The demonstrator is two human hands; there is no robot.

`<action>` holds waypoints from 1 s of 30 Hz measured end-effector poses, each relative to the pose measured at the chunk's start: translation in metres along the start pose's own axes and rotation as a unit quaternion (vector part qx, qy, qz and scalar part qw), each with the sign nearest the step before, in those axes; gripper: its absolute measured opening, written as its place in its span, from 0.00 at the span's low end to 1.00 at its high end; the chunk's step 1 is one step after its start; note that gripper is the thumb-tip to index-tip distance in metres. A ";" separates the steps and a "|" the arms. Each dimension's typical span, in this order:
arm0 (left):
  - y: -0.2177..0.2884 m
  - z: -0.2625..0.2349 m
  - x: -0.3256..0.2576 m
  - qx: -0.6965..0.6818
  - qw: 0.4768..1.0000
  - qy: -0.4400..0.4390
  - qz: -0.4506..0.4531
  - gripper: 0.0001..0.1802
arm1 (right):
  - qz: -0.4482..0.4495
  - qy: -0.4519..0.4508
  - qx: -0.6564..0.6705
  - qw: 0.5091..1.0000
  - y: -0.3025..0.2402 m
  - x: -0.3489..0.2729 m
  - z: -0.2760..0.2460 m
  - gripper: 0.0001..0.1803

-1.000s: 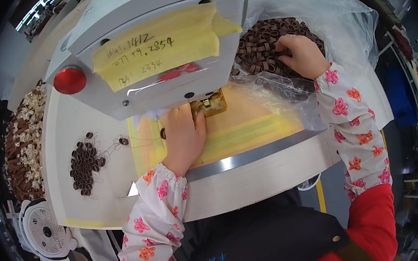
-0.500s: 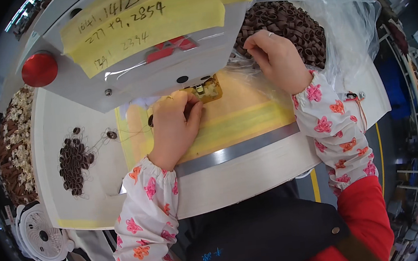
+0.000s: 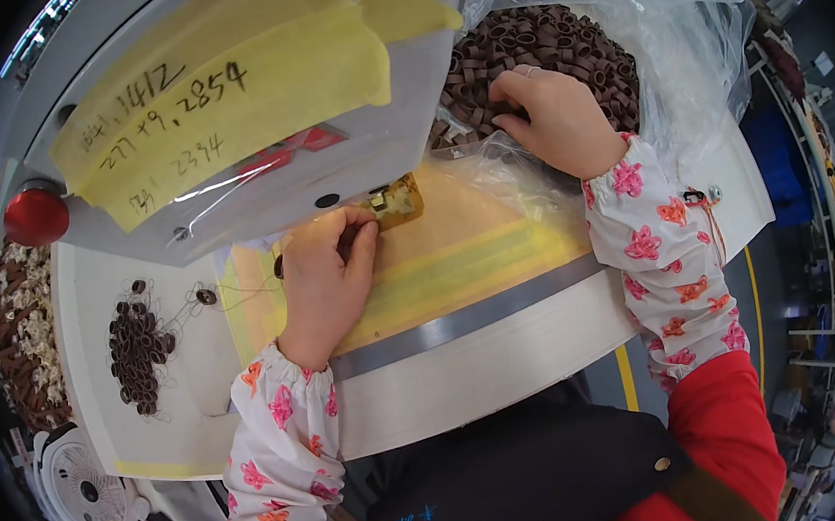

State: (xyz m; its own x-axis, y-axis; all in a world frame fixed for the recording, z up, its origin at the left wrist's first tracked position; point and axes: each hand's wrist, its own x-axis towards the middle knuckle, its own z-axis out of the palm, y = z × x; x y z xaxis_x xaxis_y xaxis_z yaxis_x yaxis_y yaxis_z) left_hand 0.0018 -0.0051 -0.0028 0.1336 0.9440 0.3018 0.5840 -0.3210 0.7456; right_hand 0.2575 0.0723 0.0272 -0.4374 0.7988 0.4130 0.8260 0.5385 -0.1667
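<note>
My left hand (image 3: pixel 324 284) is closed in a pinch beside the metal plate (image 3: pixel 397 202) under the sewing machine head (image 3: pixel 391 92). What its fingertips hold is hidden. A dark brown loop (image 3: pixel 278 267) shows at its left edge, with thread trailing left. Over the pile of brown loops (image 3: pixel 567 40) on the right is my right hand (image 3: pixel 559 116). Its fingers are bent, and a gap shows between thumb and forefinger with no loop visible in it. A ring is on one finger.
Threaded dark loops (image 3: pixel 140 352) lie heaped on the white table (image 3: pixel 198 382) at left. Clear plastic bag film (image 3: pixel 685 64) surrounds the pile. A red button (image 3: pixel 36 215) sits on the machine; a white fan (image 3: pixel 88 488) stands at lower left. A metal strip (image 3: pixel 463 318) edges the yellow-taped surface.
The view has shifted, so machine and table sit farther left. My right hand's thumb and forefinger have parted slightly over the pile. My left hand keeps its pinch near the plate.
</note>
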 end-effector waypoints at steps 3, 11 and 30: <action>0.008 -0.001 -0.001 -0.033 0.999 -0.016 -0.016 0.04 | 0.000 0.019 -0.023 1.000 -0.004 0.003 -0.001 0.10; 0.001 -0.001 -0.003 -0.056 0.998 -0.016 -0.020 0.06 | 0.163 -0.154 0.572 0.789 -0.052 -0.004 -0.002 0.11; -0.001 -0.002 0.000 -0.112 0.987 -0.113 -0.026 0.13 | -0.079 0.021 0.304 0.949 -0.096 -0.020 0.043 0.15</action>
State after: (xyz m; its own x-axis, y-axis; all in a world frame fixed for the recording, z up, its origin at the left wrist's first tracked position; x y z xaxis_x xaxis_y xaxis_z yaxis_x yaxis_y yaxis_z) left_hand 0.0002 -0.0045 -0.0022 0.2974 0.9446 0.1388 0.4066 -0.2568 0.8768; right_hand 0.1717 0.0163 -0.0039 -0.5131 0.6911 0.5090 0.3882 0.7158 -0.5805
